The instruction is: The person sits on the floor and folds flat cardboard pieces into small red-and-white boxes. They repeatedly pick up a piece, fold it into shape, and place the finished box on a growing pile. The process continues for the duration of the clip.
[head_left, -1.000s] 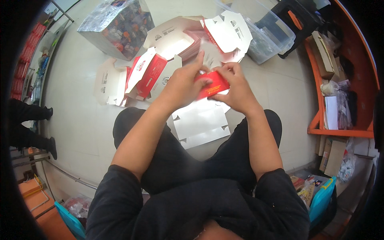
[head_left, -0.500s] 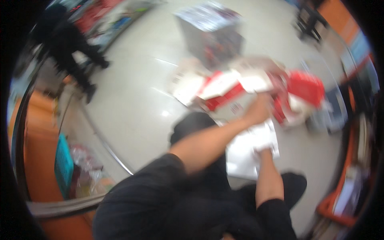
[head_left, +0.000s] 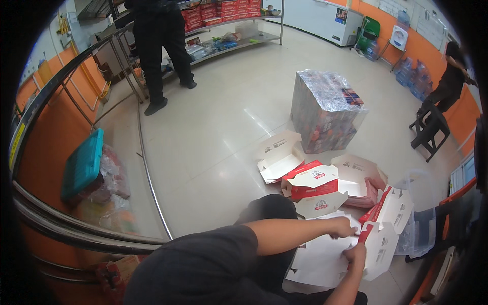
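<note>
A white and red folding food carton (head_left: pixel 381 250) stands tilted in front of me, its printed flap facing outward. My right hand (head_left: pixel 355 254) grips its near edge, thumb and fingers pinched together. Beside that edge my left hand (head_left: pixel 342 227) is closed with curled fingers; whatever they hold is too small to make out. Under both hands lie flat white sheets (head_left: pixel 317 256) on the floor. Just beyond are more cartons: an opened one (head_left: pixel 278 158), a red and white one (head_left: pixel 312 180) and a nested stack (head_left: pixel 358 185).
A plastic-wrapped bale (head_left: pixel 328 114) stands beyond the cartons. To the right are a clear plastic tub (head_left: pixel 419 218) and a black stool (head_left: pixel 431 131). A metal rail (head_left: pixel 147 168) and teal lid (head_left: pixel 84 165) are left. One person (head_left: pixel 160 51) stands by the shelves, another (head_left: pixel 450 76) far right.
My view has swung up and left, sharpening the blurred scene. My left hand has come back from among the cartons to beside my right, which now grips a carton.
</note>
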### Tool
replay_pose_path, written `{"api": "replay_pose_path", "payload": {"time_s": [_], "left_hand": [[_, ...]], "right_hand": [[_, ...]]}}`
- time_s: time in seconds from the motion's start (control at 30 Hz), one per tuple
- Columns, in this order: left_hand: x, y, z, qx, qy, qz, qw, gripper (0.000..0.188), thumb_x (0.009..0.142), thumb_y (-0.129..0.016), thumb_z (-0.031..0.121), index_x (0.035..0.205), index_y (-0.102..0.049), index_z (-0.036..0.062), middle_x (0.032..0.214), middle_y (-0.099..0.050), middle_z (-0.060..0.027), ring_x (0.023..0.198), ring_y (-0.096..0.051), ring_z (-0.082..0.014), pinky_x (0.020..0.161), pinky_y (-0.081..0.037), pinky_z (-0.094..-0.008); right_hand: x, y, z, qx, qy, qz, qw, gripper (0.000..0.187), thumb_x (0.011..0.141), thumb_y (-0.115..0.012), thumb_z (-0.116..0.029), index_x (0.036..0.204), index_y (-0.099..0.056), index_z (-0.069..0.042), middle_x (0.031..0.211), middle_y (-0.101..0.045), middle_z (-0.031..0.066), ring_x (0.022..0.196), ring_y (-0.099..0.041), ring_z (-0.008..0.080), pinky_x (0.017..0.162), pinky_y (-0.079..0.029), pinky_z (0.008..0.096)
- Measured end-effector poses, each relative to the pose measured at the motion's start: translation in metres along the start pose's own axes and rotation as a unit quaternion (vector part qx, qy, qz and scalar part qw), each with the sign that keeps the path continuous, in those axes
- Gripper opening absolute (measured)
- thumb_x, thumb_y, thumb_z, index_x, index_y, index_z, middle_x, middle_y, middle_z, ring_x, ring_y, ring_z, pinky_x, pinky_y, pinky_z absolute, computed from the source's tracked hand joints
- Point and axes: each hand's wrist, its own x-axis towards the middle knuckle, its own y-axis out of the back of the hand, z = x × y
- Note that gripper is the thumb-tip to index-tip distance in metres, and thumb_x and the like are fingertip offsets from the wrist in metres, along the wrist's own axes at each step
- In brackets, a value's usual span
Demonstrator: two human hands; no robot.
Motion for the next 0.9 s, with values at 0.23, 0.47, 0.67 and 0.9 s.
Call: {"api": "replay_pose_path", "payload": {"time_s": [0.23, 0.47, 0.67, 0.9], "left_hand": [[-0.03, -0.033, 0.015, -0.201, -0.056, -0.006, 0.978, 0.056, 0.103, -0.052, 0.046, 0.112, -0.07, -0.0067, 0.1, -0.073, -0.0198, 0.079, -0.072, -0.0243, 0.065, -0.058, -0.0364], [-0.027, -0.038, 0.02, -0.381, -0.126, 0.08, 0.912, 0.035, 0.103, -0.048, 0.011, 0.133, -0.057, -0.0028, 0.121, -0.066, -0.0186, 0.106, -0.067, -0.0227, 0.087, -0.056, -0.0344], [-0.035, -0.052, 0.039, -0.389, -0.123, 0.105, 0.907, 0.046, 0.104, -0.048, 0.015, 0.146, -0.042, -0.0025, 0.136, -0.058, -0.0229, 0.121, -0.06, -0.0286, 0.102, -0.051, -0.0377], [-0.056, -0.041, 0.047, -0.092, -0.176, 0.041, 0.979, 0.06, 0.098, -0.07, 0.023, 0.145, -0.043, -0.0003, 0.129, -0.063, -0.0182, 0.112, -0.065, -0.0237, 0.097, -0.056, -0.0396]], "right_hand": [[-0.088, 0.037, -0.023, 0.471, 0.22, -0.057, 0.852, 0.036, 0.095, -0.074, -0.024, 0.122, -0.066, -0.002, 0.099, -0.069, 0.0056, 0.086, -0.069, 0.0199, 0.075, -0.06, 0.0384], [-0.092, 0.02, -0.003, 0.664, 0.173, -0.073, 0.723, 0.055, 0.106, -0.056, -0.047, 0.141, -0.054, -0.005, 0.122, -0.067, 0.0079, 0.106, -0.067, 0.0187, 0.077, -0.06, 0.0395], [-0.08, 0.024, 0.009, 0.7, 0.237, -0.003, 0.674, 0.04, 0.109, -0.054, -0.031, 0.126, -0.062, 0.004, 0.106, -0.073, 0.0111, 0.089, -0.071, 0.0169, 0.076, -0.058, 0.0311], [-0.1, 0.033, 0.009, 0.616, 0.219, 0.16, 0.74, 0.036, 0.11, -0.053, -0.025, 0.129, -0.063, 0.004, 0.111, -0.074, 0.0144, 0.092, -0.071, 0.0184, 0.08, -0.058, 0.0313]]}}
